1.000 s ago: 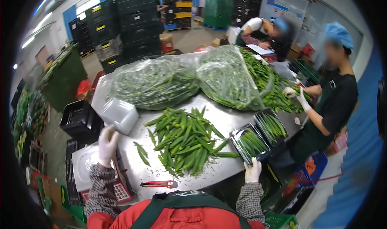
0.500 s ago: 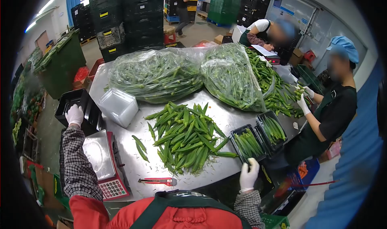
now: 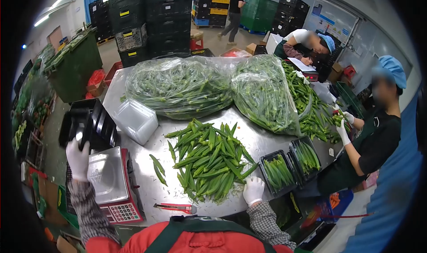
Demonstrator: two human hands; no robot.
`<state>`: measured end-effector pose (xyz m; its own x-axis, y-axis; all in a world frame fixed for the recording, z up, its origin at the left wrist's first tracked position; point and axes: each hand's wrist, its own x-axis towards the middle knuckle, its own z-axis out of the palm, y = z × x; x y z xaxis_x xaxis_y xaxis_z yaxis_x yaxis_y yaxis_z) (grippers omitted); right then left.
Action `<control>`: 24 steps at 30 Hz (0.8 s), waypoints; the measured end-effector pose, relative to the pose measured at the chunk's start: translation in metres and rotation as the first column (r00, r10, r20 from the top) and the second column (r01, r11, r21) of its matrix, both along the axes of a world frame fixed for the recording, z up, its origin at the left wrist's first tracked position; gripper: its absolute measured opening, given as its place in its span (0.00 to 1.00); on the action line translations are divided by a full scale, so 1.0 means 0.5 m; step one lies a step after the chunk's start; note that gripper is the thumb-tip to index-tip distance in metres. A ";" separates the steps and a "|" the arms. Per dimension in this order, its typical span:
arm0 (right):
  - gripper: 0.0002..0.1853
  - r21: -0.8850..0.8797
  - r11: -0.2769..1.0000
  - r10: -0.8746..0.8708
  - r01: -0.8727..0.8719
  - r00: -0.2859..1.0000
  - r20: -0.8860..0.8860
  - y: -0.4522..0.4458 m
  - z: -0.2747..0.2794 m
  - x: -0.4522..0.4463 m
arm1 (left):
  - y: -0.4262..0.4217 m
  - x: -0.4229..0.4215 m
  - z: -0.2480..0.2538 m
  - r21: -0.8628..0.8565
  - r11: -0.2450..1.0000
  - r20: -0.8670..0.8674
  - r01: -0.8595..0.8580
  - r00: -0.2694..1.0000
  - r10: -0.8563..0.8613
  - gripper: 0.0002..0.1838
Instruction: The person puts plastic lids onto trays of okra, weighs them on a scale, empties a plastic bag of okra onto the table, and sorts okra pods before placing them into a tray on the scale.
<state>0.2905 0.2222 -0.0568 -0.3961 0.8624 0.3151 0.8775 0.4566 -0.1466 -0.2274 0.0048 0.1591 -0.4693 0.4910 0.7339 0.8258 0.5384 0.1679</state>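
Note:
My white-gloved left hand [image 3: 78, 158] is closed at the near edge of a black plastic tray [image 3: 71, 119], beside more nested black trays [image 3: 101, 126]. My right hand [image 3: 254, 190], also gloved, rests at the table's near edge with fingers forward and nothing visible in it. Just left of it lies a loose pile of green okra [image 3: 209, 159]. To its right stand two black trays, one with okra in a row [image 3: 279, 173], the other likewise filled [image 3: 308, 157]. A few okra [image 3: 158, 169] lie apart on the left.
A red-and-white scale [image 3: 111, 177] stands left, and a red box cutter [image 3: 175, 207] lies in front. Clear lids [image 3: 135, 120] and large okra bags [image 3: 178, 88], [image 3: 267, 97] sit behind. One co-worker [image 3: 378, 137] handles okra at right; another [image 3: 307, 46] writes.
My left hand has drawn back toward me from over the black trays to their near edge. My right hand has moved left, from the filled trays to beside the okra pile.

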 end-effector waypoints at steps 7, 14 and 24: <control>0.10 -0.218 0.964 0.142 -0.151 0.988 -0.057 0.026 0.055 0.014 | -0.126 0.118 -0.217 -0.318 0.922 0.173 -0.222 0.942 0.287 0.13; 0.17 -0.270 0.928 0.097 -0.258 0.865 -0.493 0.230 0.113 -0.094 | -0.003 0.256 -0.123 -0.049 0.997 0.242 0.067 0.969 -0.053 0.30; 0.35 -0.632 0.656 0.094 -0.413 0.875 -0.475 0.371 0.043 -0.314 | 0.037 0.358 -0.214 -0.141 0.977 0.481 0.159 0.874 -0.073 0.24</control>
<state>0.1335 0.4075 -0.0352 -0.6233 0.7646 -0.1640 0.5425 0.2717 -0.7949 -0.0482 0.0234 0.0520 -0.6696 0.6603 0.3401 0.7297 0.4994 0.4670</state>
